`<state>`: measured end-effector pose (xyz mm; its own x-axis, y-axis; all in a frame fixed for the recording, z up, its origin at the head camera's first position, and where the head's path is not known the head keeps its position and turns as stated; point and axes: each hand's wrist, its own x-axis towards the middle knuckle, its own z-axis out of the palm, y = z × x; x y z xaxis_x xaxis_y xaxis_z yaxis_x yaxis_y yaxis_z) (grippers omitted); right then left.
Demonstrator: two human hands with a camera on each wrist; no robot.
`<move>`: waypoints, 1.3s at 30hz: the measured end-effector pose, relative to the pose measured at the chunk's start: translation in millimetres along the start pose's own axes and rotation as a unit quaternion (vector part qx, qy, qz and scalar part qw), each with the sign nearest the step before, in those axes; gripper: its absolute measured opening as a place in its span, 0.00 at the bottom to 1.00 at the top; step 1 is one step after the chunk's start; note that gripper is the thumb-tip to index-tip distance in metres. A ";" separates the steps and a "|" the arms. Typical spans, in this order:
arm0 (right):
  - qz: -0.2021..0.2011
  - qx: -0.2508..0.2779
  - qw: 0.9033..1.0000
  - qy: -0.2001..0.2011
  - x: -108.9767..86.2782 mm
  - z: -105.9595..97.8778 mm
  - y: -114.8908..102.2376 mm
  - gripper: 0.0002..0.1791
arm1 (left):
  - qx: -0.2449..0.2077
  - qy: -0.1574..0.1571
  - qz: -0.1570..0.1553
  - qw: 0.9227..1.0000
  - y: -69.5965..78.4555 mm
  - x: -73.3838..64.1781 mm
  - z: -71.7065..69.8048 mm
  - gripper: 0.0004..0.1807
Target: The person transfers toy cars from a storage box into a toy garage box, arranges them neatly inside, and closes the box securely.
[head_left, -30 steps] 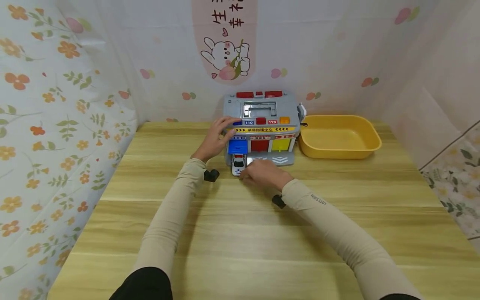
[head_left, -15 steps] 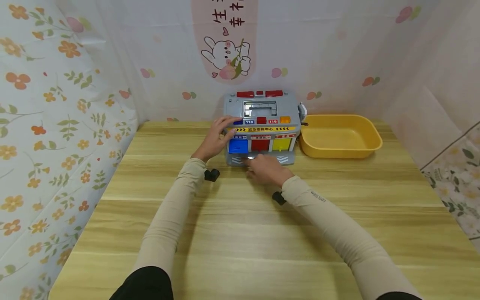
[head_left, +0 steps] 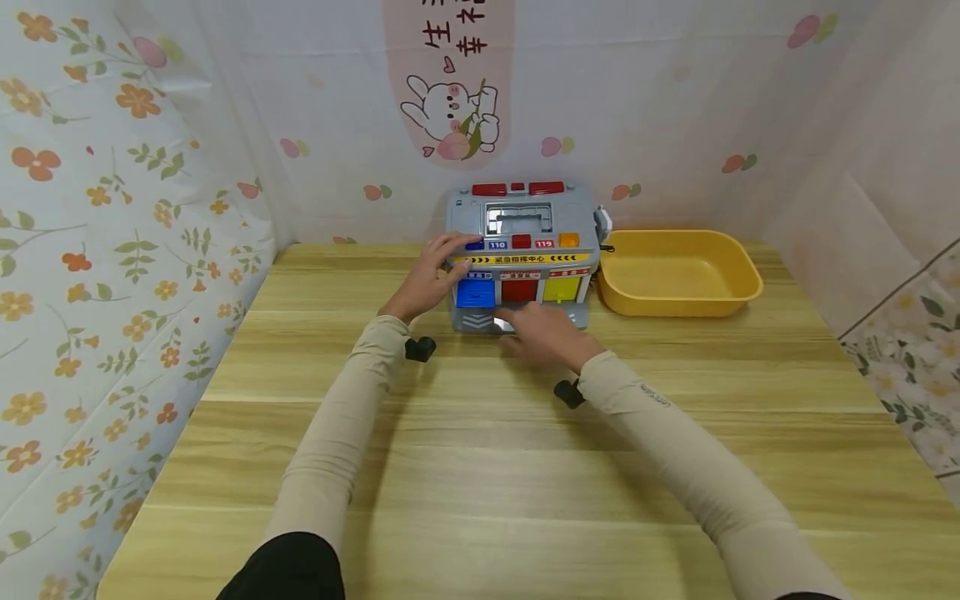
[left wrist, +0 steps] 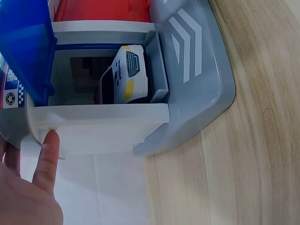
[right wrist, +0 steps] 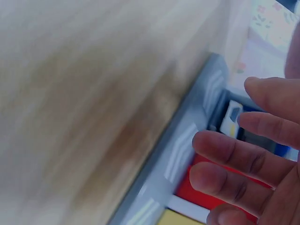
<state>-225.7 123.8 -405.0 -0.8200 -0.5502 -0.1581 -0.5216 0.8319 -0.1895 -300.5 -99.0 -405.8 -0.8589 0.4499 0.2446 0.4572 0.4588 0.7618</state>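
Observation:
A grey toy garage [head_left: 525, 258] with blue, red and yellow doors stands at the back of the table. Its blue door [left wrist: 29, 51] is swung up, and a white toy police car [left wrist: 129, 75] sits inside that bay, its hood facing out. My left hand [head_left: 429, 279] rests on the garage's left side, with one fingertip against the side wall and others by the blue button on top. In front of the bays, my right hand [head_left: 546, 333] holds nothing, its fingers loosely extended and apart from the car in the right wrist view.
A yellow plastic basin [head_left: 681, 275] stands right of the garage, close to its side. Behind them hangs a printed white curtain [head_left: 315, 108]. The wooden table [head_left: 495, 475] stretches toward the person.
The police car has gone from the ramp back into the blue-doored bay. My right hand has let go of it and drawn slightly right. My left hand has stayed on the garage.

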 end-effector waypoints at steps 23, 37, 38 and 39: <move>0.017 0.007 0.997 0.071 -37.2 -34.1 25.9 0.22 | 0.083 0.001 0.000 0.997 -0.9 -0.3 6.3 0.55; 0.006 0.021 0.979 0.201 -48.9 -46.4 50.7 0.14 | 0.203 0.053 0.038 0.977 -6.3 -1.3 24.5 0.58; 0.005 0.020 0.977 0.214 -49.3 -46.3 52.5 0.13 | 0.207 0.058 0.042 0.976 -6.1 -1.4 25.1 0.58; 0.004 0.019 0.973 0.229 -49.6 -46.3 54.3 0.13 | 0.213 0.061 0.046 0.974 -6.3 -1.2 25.8 0.58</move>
<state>-224.3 199.7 -362.5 -0.8477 -0.4457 0.2878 -0.5127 0.8278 -0.2279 -296.3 -82.6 -426.3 -0.8187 0.4216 0.3899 0.5658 0.7085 0.4218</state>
